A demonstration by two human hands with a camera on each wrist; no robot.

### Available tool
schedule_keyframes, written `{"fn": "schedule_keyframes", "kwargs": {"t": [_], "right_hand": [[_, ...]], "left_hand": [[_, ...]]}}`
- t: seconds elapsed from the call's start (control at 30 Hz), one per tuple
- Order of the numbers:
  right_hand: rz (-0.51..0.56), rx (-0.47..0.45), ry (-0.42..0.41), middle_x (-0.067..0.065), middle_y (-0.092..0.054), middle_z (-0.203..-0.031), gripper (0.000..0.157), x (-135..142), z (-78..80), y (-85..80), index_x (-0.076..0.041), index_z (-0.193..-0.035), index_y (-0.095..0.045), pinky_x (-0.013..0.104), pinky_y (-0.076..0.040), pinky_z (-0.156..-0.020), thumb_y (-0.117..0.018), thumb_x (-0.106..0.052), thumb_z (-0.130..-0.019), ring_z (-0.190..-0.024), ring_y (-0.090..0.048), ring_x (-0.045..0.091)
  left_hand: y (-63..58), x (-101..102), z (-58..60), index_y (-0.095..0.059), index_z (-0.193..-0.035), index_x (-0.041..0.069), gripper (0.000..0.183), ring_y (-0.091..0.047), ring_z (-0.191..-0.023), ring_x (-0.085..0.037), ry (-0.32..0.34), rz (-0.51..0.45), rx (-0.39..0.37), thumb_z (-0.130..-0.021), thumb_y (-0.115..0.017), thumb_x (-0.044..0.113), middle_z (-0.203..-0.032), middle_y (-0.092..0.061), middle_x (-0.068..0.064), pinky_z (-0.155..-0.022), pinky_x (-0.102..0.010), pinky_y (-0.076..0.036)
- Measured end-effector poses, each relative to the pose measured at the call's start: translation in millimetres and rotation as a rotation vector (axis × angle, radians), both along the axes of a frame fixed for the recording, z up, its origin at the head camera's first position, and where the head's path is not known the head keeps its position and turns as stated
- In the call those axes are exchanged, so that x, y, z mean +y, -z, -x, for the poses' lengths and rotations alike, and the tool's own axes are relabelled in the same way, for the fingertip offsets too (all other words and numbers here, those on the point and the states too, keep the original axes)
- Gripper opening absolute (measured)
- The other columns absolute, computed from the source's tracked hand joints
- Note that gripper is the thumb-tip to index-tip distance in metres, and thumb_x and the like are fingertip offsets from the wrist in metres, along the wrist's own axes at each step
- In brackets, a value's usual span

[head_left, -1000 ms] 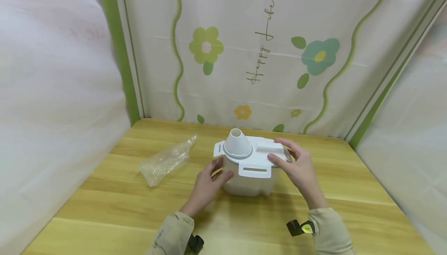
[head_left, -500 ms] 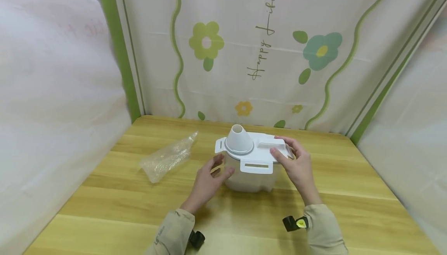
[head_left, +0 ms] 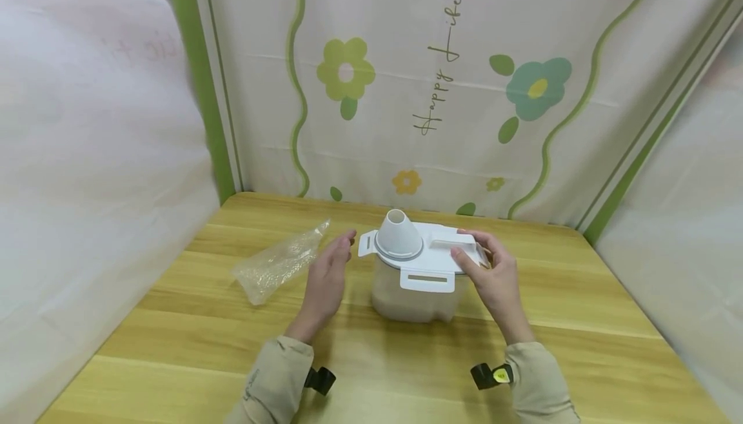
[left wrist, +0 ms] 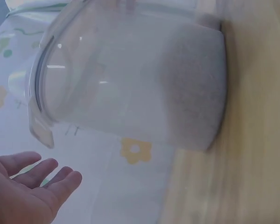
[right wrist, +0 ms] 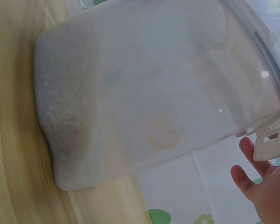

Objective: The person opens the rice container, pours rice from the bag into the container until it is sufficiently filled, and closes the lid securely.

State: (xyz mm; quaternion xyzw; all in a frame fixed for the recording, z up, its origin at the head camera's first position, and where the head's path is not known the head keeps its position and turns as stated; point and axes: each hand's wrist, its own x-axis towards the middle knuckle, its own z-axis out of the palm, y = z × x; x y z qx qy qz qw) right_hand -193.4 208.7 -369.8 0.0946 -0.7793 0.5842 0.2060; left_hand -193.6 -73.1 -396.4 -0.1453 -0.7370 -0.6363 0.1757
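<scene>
A clear plastic storage container (head_left: 406, 298) stands upright on the table, with pale grain-like contents (right wrist: 67, 102) in its bottom. On top sits a white lid (head_left: 426, 256) with a cone-shaped spout (head_left: 398, 237), a raised handle (head_left: 453, 241) and slotted side flaps. My right hand (head_left: 496, 275) holds the lid's right end, thumb on top beside the handle and fingers over the far edge; some fingertips (right wrist: 246, 148) show around a flap in the right wrist view. To the left of the container, my left hand (head_left: 326, 279) is apart from it, fingers extended and holding nothing.
A crumpled clear plastic bag (head_left: 278, 266) lies on the wooden table (head_left: 191, 346), left of the container. A flower-patterned curtain (head_left: 377, 133) hangs behind the table's back edge, and pale cloth hangs along both sides.
My left hand has come away from the container's left side, moving left with its fingers straightened. My right hand stays on the lid, and the container stands about where it was.
</scene>
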Motion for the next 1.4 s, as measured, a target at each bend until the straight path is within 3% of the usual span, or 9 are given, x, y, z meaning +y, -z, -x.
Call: {"fn": "schedule_keyframes", "kwargs": {"t": [0.13,0.23,0.33,0.6,0.9,1.23,1.4], "right_hand": [[0.042,0.011,-0.022,0.009,-0.059,-0.128,0.038,5.8,8.0,11.9,-0.005,-0.124,-0.064,0.021,-0.054,-0.078,-0.076,-0.015,-0.089,-0.103,-0.058,0.023],[0.058,0.034,-0.035,0.008,-0.06,-0.126,0.037,5.5,9.1,14.3,-0.005,-0.122,-0.064,0.023,-0.055,-0.078,-0.076,-0.014,-0.088,-0.102,-0.059,0.025],[0.062,0.045,-0.035,0.008,-0.06,-0.124,0.035,5.0,9.2,14.0,-0.005,-0.12,-0.065,0.023,-0.055,-0.076,-0.077,-0.013,-0.088,-0.1,-0.058,0.026],[0.072,0.034,-0.031,0.009,-0.06,-0.122,0.034,2.0,3.3,4.9,-0.001,-0.12,-0.064,0.021,-0.055,-0.075,-0.075,-0.009,-0.089,-0.096,-0.057,0.024],[0.097,0.067,-0.025,0.007,-0.06,-0.123,0.034,4.6,12.0,18.0,-0.004,-0.12,-0.065,0.022,-0.055,-0.076,-0.075,-0.008,-0.088,-0.101,-0.055,0.024],[0.095,0.077,-0.021,0.018,-0.061,-0.12,0.03,-8.2,-5.1,-4.8,0.007,-0.116,-0.063,0.021,-0.055,-0.074,-0.072,-0.001,-0.089,-0.096,-0.057,0.021],[0.1,0.095,-0.01,0.02,-0.062,-0.121,0.03,-9.0,-5.8,-5.0,0.008,-0.116,-0.063,0.02,-0.054,-0.075,-0.071,0.001,-0.088,-0.098,-0.057,0.02]], "left_hand": [[-5.7,8.7,1.9,-0.055,-0.136,-0.003,0.049,-0.049,-0.128,-0.027,0.04,-0.008,0.04,-0.109,-0.036,0.033,-0.137,-0.055,-0.015,-0.106,-0.038,-0.041],[-5.9,14.6,2.8,-0.055,-0.135,-0.007,0.05,-0.047,-0.13,-0.024,0.027,0.0,0.041,-0.109,-0.036,0.032,-0.137,-0.054,-0.017,-0.109,-0.037,-0.037],[-5.2,20.7,2.9,-0.056,-0.134,-0.006,0.049,-0.047,-0.13,-0.023,-0.015,0.024,0.061,-0.109,-0.036,0.031,-0.136,-0.055,-0.016,-0.109,-0.036,-0.037],[-5.5,33.9,-1.3,-0.061,-0.126,-0.008,0.043,-0.052,-0.126,-0.024,-0.18,0.122,0.224,-0.109,-0.037,0.024,-0.132,-0.058,-0.018,-0.106,-0.035,-0.041],[0.3,37.3,-5.9,-0.056,-0.131,-0.009,0.041,-0.046,-0.131,-0.024,-0.142,0.146,0.253,-0.109,-0.039,0.02,-0.138,-0.051,-0.017,-0.107,-0.038,-0.038],[7.4,36.9,-7.0,-0.051,-0.137,-0.008,0.043,-0.041,-0.135,-0.025,-0.13,0.15,0.253,-0.109,-0.039,0.022,-0.144,-0.046,-0.016,-0.111,-0.04,-0.034],[8.1,38.9,-6.9,-0.052,-0.136,-0.008,0.042,-0.042,-0.135,-0.025,-0.137,0.141,0.259,-0.108,-0.041,0.021,-0.144,-0.046,-0.016,-0.111,-0.039,-0.034]]}}
